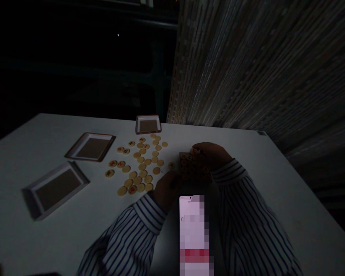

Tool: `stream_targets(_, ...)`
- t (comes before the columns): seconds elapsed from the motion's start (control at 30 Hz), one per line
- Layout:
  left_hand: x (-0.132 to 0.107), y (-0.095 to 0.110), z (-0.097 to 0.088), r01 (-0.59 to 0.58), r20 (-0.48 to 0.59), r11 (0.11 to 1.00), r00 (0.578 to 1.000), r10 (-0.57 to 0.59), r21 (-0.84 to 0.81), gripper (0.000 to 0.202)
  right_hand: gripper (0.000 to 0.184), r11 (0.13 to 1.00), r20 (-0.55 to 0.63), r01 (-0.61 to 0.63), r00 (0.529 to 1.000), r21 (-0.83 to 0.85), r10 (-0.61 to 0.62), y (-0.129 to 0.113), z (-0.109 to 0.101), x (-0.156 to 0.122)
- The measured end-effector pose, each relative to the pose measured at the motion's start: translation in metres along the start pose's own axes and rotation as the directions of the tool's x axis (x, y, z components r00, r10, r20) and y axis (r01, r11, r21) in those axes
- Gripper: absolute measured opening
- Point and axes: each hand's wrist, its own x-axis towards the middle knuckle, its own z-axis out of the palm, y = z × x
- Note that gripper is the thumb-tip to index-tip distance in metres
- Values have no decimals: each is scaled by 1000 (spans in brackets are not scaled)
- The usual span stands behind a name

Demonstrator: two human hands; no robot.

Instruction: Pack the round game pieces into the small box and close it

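Note:
In the dim head view, a small box [184, 165] holds rows of round Chinese chess pieces with printed characters. My left hand [167, 188] is curled against the near left corner of this box, its fingertips in shadow. Over the box's far right side, my right hand [215, 154] is bent with the fingertips closed at a red-marked Chinese chess piece [194, 151]. Just left of the box lies a single piece [171, 165]. Many loose pieces [143, 167] are spread farther left, some showing red or black characters, others plain side up.
Three shallow open trays stand on the white table [103, 222]: one at the back [148, 125], one at the left [90, 147], one nearer [56, 190]. A lit phone [192, 230] lies between my forearms. A strip curtain [232, 65] hangs behind the table.

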Motion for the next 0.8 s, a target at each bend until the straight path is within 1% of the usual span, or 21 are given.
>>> stream_targets(0.1,0,0,1,6,-2,1000,1000,-6,-6,17,33,1000,47,17,999,-3,-17,1,2,2)
stream_targets(0.17,0,1,1,5,-1,1000,1000,-5,-10,17,33,1000,69,7,998,1,-7,2,4,4)
stream_targets(0.3,1,0,1,-3,-4,1000,1000,3,-11,16,30,1000,78,-28,997,9,27,4,11,6)
stream_targets(0.47,1,-1,1,-5,3,1000,1000,5,-16,17,32,1000,104,-18,994,-15,20,6,18,9)
stream_targets(0.6,0,1,-1,0,0,1000,1000,0,-23,16,26,1000,103,-4,995,-19,5,4,22,11)
stream_targets(0.8,1,3,-1,6,1,1000,1000,-6,9,17,27,998,142,-34,989,-51,41,2,26,12)
